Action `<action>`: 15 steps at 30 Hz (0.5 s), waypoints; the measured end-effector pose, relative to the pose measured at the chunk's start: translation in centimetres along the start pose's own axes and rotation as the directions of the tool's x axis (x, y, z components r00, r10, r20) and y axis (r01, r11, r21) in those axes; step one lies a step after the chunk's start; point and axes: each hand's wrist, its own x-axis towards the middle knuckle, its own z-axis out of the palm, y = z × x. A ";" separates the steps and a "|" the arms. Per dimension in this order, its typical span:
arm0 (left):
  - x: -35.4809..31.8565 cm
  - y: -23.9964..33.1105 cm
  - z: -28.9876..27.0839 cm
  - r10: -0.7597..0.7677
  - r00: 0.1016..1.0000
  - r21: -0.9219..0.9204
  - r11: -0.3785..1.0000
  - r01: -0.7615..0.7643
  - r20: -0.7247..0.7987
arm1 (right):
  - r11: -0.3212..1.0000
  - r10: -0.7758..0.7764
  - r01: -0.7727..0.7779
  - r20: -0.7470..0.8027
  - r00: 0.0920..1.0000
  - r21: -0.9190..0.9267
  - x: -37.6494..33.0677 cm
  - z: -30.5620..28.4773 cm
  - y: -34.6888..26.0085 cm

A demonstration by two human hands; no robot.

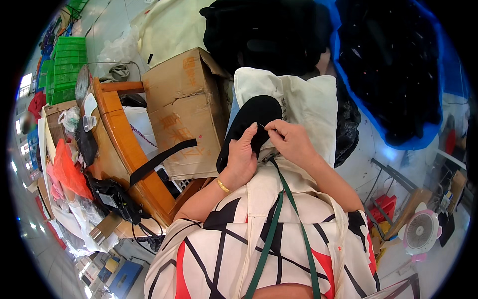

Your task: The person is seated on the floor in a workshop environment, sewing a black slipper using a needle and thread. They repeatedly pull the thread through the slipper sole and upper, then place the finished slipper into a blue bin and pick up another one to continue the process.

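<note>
A black, shoe-shaped piece [260, 110], soft and dark like a cloth shoe, lies slanted over my lap. My left hand [241, 158] grips its near part, thumb on top and the other fingers mostly hidden beneath. Close by the thumb tip, my right hand [295, 143] pinches a thin, needle-like piece [262, 125] between thumb and forefinger, over the black surface. Whether it carries a thread is too fine to see. Under the black piece spreads an off-white cloth [316, 107]. A dark green strap [271, 239] hangs down my front.
To the left stand a worn cardboard box [174, 119] and a wooden bench [117, 139] with a black strap [162, 162] across its edge. Black material [264, 40] is heaped ahead. A blue-edged bag [388, 65] of dark pieces sits far right, a fan [420, 230] at lower right.
</note>
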 end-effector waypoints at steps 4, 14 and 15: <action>-0.1 0.1 0.1 -0.002 1.000 0.002 1.000 0.002 0.006 | 0.999 -0.023 0.024 0.017 1.000 -0.031 0.1 -0.1 0.2; -0.1 -0.4 -0.3 0.002 1.000 -0.013 1.000 -0.002 -0.010 | 0.996 -0.033 0.036 0.039 0.999 -0.076 0.8 -0.6 -0.8; -0.1 -0.5 -0.4 0.014 1.000 -0.023 1.000 -0.014 -0.005 | 0.997 -0.015 0.018 0.049 0.999 -0.076 0.8 -0.5 -0.8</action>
